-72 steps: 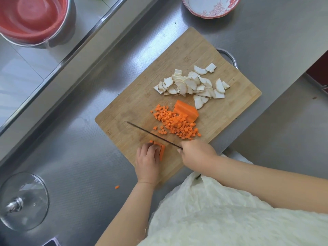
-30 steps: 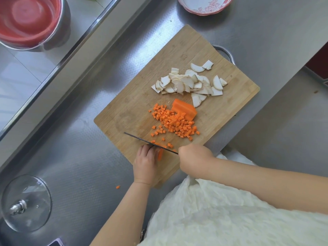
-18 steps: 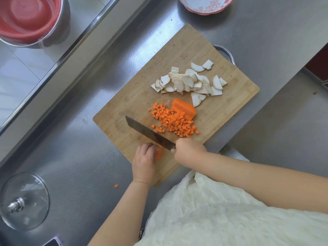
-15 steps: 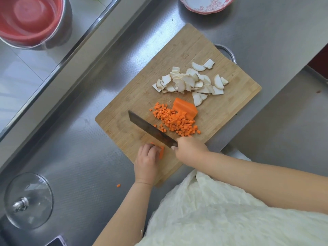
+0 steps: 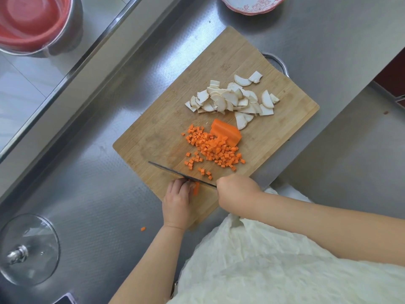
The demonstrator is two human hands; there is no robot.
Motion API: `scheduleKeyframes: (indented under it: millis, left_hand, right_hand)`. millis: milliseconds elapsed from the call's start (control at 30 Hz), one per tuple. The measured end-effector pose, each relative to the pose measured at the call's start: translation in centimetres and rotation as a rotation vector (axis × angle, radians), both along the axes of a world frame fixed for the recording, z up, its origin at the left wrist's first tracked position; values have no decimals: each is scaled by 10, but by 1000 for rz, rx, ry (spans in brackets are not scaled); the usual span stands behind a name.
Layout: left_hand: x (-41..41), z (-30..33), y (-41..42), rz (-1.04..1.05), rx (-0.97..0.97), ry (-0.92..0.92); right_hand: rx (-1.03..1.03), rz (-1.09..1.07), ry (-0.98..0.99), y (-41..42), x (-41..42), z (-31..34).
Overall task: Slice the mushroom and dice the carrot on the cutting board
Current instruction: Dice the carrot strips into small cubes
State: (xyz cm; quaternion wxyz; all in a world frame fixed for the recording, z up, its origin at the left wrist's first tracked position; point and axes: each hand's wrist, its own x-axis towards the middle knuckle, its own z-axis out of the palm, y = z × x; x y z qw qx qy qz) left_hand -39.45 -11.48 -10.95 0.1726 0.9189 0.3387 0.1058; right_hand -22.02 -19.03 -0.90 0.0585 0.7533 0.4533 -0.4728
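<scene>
A wooden cutting board [image 5: 166,119] lies slantwise on the steel counter. White mushroom slices [image 5: 232,99] are heaped at its far side. Below them sit a carrot chunk [image 5: 225,131] and a spread of small carrot dice [image 5: 215,150]. At the board's near corner my left hand [image 5: 176,201] holds down thin carrot strips [image 5: 196,188] with curled fingers. My right hand [image 5: 236,190] grips the handle of a knife [image 5: 175,172], its blade standing edge-down across the strips just ahead of my left fingertips.
A metal pot with a red bowl inside [image 5: 32,25] stands at the top left beyond a raised ledge. A patterned bowl [image 5: 252,4] is at the top edge. A glass lid [image 5: 28,249] lies at the bottom left. One carrot bit [image 5: 142,229] lies on the counter.
The knife blade, tilted flat half a second ago, stands upright again and has come down closer to my left fingers. A few more dice lie beside the blade.
</scene>
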Motion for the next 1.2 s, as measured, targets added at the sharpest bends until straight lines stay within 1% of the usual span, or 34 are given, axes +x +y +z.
scheduleKeyframes:
  millis: [200,300,367,467,533,633,800,900,1100,1200]
  left_hand:
    - [-3,-2,0,2,-7,-15]
    - [-1,2,1,-2,-34,-2]
    - [-1,4,2,-19,-61,17]
    - [0,8,5,-44,-74,31]
    - [0,11,4,-40,-66,15]
    - [0,12,1,-25,-52,12]
    - [-3,9,-3,26,-67,36]
    - [-4,7,-4,33,-62,36]
    - [-6,4,-4,36,-55,35]
    - [-8,3,-4,34,-68,42]
  right_hand:
    - [-114,-14,-16,8,-9,2]
    - [-55,-89,4,11,-9,-7]
    - [-5,-176,36,13,-8,-12]
    - [17,-281,87,16,-6,-16]
    - [28,-266,83,14,-4,-15]
    - [47,-173,48,4,-2,-11]
    - [19,-44,15,-5,-9,-7]
    - [10,-35,1,-4,-11,-7]
    - [-81,-24,4,5,-16,-1]
    - [-105,-54,-14,7,-20,-5]
